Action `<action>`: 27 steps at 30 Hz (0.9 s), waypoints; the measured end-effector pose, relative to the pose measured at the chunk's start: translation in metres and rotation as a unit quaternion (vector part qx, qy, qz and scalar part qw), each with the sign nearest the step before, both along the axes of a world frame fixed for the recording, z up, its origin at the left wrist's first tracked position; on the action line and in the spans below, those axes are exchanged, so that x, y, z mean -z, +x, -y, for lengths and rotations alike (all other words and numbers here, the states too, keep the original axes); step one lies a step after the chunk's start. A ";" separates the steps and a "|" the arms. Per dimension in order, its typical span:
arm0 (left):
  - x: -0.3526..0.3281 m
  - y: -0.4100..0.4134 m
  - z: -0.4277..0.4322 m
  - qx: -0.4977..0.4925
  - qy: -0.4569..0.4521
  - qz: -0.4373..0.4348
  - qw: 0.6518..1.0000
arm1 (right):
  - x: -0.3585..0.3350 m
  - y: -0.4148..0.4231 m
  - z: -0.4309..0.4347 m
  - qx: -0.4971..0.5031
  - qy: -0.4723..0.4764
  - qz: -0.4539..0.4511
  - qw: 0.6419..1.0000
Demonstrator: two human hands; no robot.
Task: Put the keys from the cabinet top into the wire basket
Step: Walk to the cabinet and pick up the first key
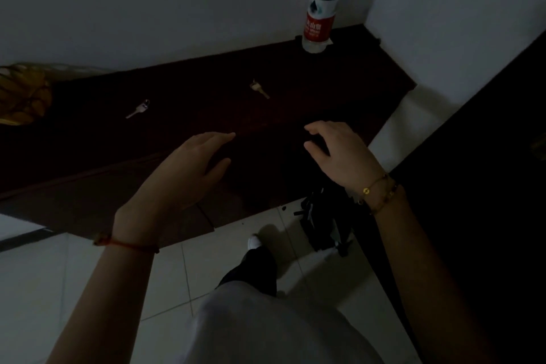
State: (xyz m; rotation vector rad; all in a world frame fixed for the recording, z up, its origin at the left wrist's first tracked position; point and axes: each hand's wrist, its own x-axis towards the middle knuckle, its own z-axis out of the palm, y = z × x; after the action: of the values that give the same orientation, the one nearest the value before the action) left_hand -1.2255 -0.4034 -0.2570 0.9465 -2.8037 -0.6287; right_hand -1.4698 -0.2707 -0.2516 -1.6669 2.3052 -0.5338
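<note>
Two keys lie on the dark brown cabinet top (339, 80): a silver key (137, 109) at the left and a brass key (259, 89) further right. My left hand (189, 168) hovers over the cabinet's front part, fingers spread and holding nothing, well short of both keys. My right hand (339, 151) is curled around the top of a black object at the cabinet's right end. It looks like the wire basket (320, 221), whose lower part shows below my wrist. The dim light hides its shape.
A clear water bottle (320, 6) with a red label stands at the cabinet's back right by the wall. A yellow patterned cloth (20, 94) lies at the far left. White floor tiles (88, 289) and my foot (255, 242) are below. A dark door (487, 156) is on the right.
</note>
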 end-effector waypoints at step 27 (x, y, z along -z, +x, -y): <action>0.071 -0.153 0.201 -0.166 0.064 -0.040 0.983 | 0.059 -0.106 0.282 -0.055 0.038 0.026 0.997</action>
State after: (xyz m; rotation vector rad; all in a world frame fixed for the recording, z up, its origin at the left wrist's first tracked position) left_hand -1.3782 -0.6047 -0.3278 1.3412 -2.4767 -0.7823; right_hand -1.5755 -0.5531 -0.3108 -1.7111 2.1551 -0.4534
